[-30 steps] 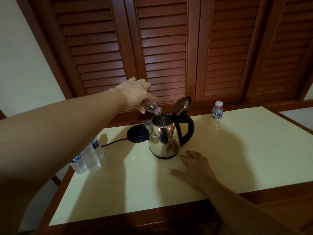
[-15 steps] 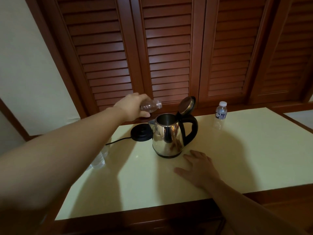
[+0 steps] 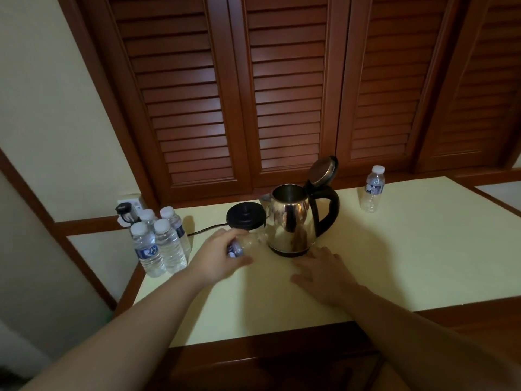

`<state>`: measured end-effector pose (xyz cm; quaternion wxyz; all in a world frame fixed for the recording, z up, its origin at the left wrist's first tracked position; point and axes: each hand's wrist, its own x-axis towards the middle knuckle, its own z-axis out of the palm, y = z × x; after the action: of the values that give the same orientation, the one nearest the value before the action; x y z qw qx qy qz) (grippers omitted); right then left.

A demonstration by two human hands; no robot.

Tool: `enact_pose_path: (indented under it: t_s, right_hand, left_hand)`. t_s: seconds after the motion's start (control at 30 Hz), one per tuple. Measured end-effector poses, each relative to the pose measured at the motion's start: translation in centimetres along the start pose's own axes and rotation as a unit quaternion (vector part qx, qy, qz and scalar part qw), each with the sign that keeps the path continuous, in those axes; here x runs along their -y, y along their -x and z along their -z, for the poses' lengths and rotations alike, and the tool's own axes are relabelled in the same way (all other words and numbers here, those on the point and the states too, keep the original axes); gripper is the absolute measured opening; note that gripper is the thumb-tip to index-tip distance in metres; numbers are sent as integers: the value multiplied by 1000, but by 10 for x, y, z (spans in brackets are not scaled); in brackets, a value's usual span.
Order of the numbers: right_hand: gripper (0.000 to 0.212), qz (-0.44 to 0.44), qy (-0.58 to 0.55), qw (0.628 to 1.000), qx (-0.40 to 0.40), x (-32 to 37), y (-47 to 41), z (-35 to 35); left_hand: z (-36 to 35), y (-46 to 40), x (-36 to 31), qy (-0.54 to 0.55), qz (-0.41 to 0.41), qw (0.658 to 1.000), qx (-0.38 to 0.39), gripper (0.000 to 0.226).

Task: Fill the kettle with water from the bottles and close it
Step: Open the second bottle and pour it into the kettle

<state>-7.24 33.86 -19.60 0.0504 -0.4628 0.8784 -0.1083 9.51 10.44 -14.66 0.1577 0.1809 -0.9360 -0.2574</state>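
Both forearms reached in from the bottom of the shot, bare, stretched out over the table [image 3: 423, 249]. The left hand [image 3: 217, 259] was low near the tabletop, fingers wrapped tight around a clear plastic bottle [image 3: 248, 244] lying on its side, neck end pointing at the base of the kettle [image 3: 293, 221] and pretty much touching it. Couldn't tell if it had a cap on. The right hand [image 3: 324, 273] lay flat, palm down, fingers spread a little, holding nothing, just in front of the kettle.

Table was a pale yellowish smooth top with a dark reddish wood edge. Behind it ran a wall of brown louvred wooden doors [image 3: 282, 94], slats horizontal, with a plain cream wall [image 3: 42, 108] off to the left. Lighting was dim.

The kettle sat around mid-table toward the back: shiny rounded steel body, black curved handle on its right, lid [image 3: 322, 170] flipped up and open. Its round black power base [image 3: 246, 218] sat just left of it, cord [image 3: 203, 231] trailing off left. Four capped water bottles [image 3: 159, 244] stood bunched at the table's left edge, ribbed clear plastic, white caps, blue labels. One more capped bottle [image 3: 372, 189] stood alone well off to the kettle's right.
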Motion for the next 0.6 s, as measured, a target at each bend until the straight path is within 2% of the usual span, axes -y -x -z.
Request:
enact_pose_path:
  t_s: [0.13,0.23,0.33,0.6]
  right_hand:
    - [40,-2,-50,999,14,6,-6,-1]
    - [26,-13,-163,985,-51,16,-6,5]
    - [27,-10,-247,963,-107,28,-6,16]
    - [27,19,-289,951,-108,34,7,32]
  left_hand:
    - [-6,10,11,-9,-10,1000,20,64]
    - [-8,12,16,-5,-20,999,30,65]
    - [-11,8,17,2,-42,998,47,65]
    - [-29,1,0,17,-75,994,73,63]
